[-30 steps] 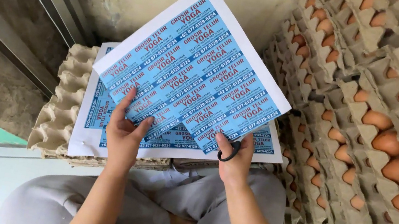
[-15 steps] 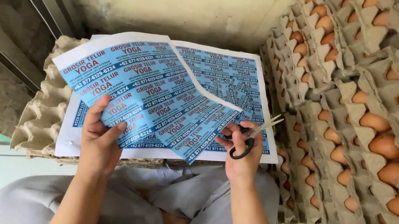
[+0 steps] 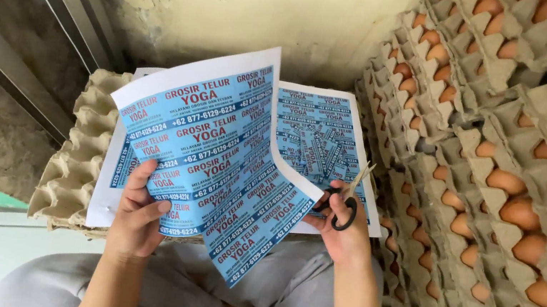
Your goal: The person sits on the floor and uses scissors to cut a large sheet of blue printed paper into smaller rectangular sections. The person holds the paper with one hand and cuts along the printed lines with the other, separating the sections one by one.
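Left hand (image 3: 137, 216): 1 label sheet (image 3: 215, 159) | right hand (image 3: 342, 225): 1 scissors (image 3: 344, 204)

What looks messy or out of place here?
Small cut label strips lie scattered crookedly on the flat blue sheet, which rests on empty egg trays. Otherwise nothing stands out; the egg stacks look tidy.

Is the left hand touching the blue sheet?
Touching: the head view shows the left hand pinching the blue sheet's lower edge, thumb on top.

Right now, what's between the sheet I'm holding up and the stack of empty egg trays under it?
In the head view, another printed blue sheet lies flat on the empty egg trays, beneath the held sheet, with small cut slips scattered on it.
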